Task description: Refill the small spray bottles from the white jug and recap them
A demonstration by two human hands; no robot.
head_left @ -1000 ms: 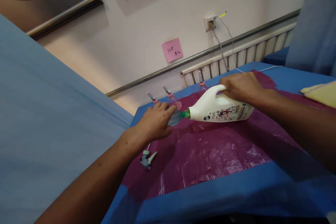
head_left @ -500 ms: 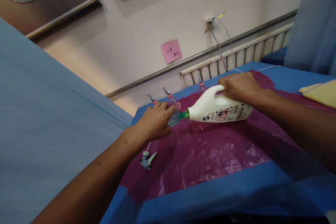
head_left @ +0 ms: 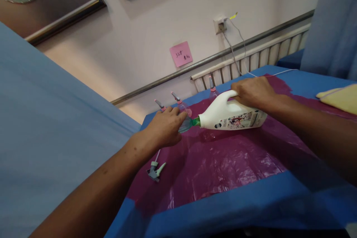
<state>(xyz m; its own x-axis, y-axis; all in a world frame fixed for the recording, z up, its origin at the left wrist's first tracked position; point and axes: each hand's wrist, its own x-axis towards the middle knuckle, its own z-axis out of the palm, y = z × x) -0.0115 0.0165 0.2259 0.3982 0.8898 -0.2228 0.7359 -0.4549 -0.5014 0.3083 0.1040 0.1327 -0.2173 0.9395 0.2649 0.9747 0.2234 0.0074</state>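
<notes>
My right hand (head_left: 252,91) is closed around the handle of a white detergent jug (head_left: 220,113), tipped onto its side with its mouth to the left. My left hand (head_left: 166,128) is wrapped round a clear, greenish spray bottle (head_left: 186,124) without its head, mostly hidden behind the fingers. The jug's mouth meets the bottle's green neck (head_left: 196,121); whether liquid is running between them I cannot tell. A grey and pale green spray head (head_left: 154,171) with its tube lies below my left hand. Pink-collared spray bottles stand behind, among them one bottle (head_left: 182,107) just beyond my fingers.
Crumpled purple plastic sheeting (head_left: 223,163) covers much of the blue table (head_left: 223,200). Another spray bottle (head_left: 213,91) stands behind the jug. A folded yellow cloth (head_left: 340,98) lies at the right. A white cable (head_left: 242,55) drops from the wall socket; a blue curtain (head_left: 55,126) hangs at left.
The whole view has shifted very slightly. Both hands, the jug and the bottle keep the same positions relative to one another.
</notes>
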